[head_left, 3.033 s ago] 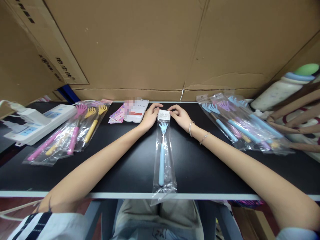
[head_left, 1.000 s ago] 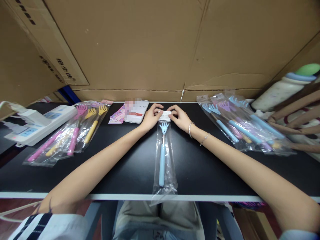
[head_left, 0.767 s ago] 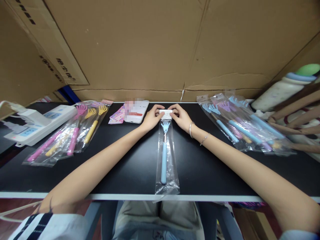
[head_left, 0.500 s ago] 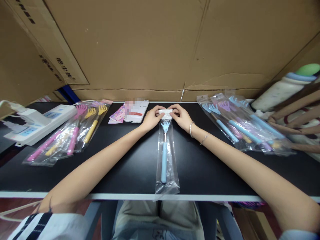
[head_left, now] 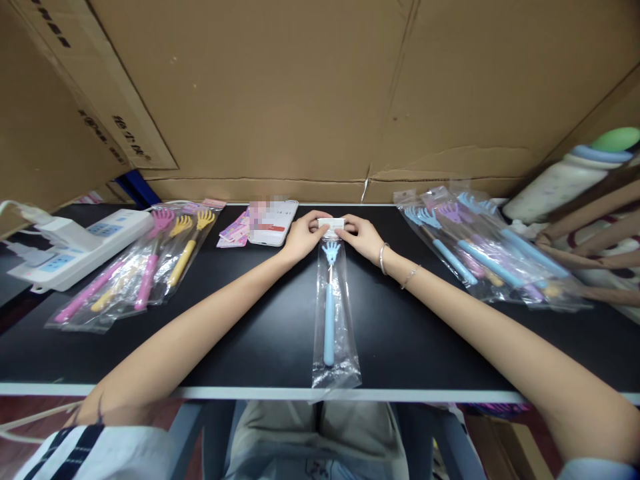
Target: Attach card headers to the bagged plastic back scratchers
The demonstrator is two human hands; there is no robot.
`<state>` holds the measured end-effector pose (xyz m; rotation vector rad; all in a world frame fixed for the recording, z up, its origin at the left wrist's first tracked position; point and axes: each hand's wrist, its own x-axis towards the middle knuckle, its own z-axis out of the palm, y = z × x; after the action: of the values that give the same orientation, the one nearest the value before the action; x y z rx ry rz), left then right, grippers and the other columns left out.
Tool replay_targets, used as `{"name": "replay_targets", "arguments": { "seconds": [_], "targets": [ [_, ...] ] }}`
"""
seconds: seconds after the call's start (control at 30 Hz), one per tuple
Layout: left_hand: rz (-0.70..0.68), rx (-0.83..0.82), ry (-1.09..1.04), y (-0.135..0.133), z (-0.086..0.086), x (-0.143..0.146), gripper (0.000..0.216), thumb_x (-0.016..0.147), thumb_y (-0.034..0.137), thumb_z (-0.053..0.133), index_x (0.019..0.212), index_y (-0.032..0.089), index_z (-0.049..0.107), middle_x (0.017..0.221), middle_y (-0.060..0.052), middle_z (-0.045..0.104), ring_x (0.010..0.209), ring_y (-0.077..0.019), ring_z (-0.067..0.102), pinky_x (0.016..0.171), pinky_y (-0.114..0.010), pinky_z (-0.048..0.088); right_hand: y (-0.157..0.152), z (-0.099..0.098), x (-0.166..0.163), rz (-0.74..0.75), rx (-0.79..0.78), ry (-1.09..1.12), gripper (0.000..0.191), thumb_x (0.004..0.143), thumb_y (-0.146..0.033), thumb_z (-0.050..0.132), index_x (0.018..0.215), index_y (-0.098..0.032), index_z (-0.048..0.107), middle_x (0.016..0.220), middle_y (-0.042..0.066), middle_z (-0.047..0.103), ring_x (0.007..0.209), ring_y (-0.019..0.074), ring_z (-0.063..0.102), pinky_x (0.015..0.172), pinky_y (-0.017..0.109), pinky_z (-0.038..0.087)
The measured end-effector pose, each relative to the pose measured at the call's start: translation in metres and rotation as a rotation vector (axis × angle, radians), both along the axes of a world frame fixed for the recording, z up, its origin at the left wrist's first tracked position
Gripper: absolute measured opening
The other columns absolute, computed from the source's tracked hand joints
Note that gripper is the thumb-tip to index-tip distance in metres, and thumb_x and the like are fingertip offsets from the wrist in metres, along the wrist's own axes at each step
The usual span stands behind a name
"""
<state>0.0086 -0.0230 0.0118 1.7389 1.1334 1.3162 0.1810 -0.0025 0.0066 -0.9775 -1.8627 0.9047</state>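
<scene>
A blue back scratcher (head_left: 329, 320) lies in a clear plastic bag (head_left: 349, 347), its claw end away from me and its handle towards the table's front edge. Across the top end of the bag is a small white label (head_left: 331, 225) with faint print too small to read. My left hand (head_left: 305, 235) pinches the label's left side between thumb and fingers. On its right side, my right hand (head_left: 364, 238) is closed the same way, thumb lying on the label's face. The fingers behind the label are partly hidden.
Bagged pink and yellow back scratchers (head_left: 150, 267) lie at the left beside a white power strip (head_left: 107, 230). Further bagged ones (head_left: 480, 247) lie at the right, near a bottle (head_left: 560, 180). A phone (head_left: 277, 223) rests on pink cards (head_left: 234, 231). Cardboard (head_left: 280, 93) walls the back.
My right thumb has slid left onto the label's face. The bag's lower end has shifted slightly right. Both hands keep nearly the same place.
</scene>
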Motion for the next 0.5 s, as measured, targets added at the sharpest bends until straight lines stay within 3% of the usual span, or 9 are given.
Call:
{"name": "replay_targets", "arguments": {
  "seconds": [0.37, 0.5],
  "targets": [
    [-0.04, 0.008, -0.034, 0.0024, -0.005, -0.0027, 0.021, 0.081, 0.025, 0.059, 0.1, 0.015, 0.061, 0.099, -0.006, 0.07, 0.088, -0.0158, 0.067, 0.08, -0.026, 0.05, -0.0024, 0.0043, 0.0021, 0.02, -0.049, 0.083, 0.025, 0.073, -0.036, 0.066, 0.089, -0.018, 0.06, 0.082, 0.003, 0.071, 0.08, 0.0197, 0.067, 0.079, 0.034, 0.051],
    [-0.047, -0.031, 0.001, 0.0008, -0.0039, -0.0032, 0.023, 0.083, 0.035, 0.057, 0.095, 0.014, 0.06, 0.085, -0.004, 0.071, 0.082, -0.0163, 0.067, 0.079, -0.026, 0.049, -0.003, 0.0059, 0.0016, 0.025, -0.072, 0.148, 0.026, 0.071, -0.037, 0.068, 0.086, -0.017, 0.059, 0.08, 0.003, 0.069, 0.077, 0.0182, 0.066, 0.079, 0.033, 0.051]
  ]
}}
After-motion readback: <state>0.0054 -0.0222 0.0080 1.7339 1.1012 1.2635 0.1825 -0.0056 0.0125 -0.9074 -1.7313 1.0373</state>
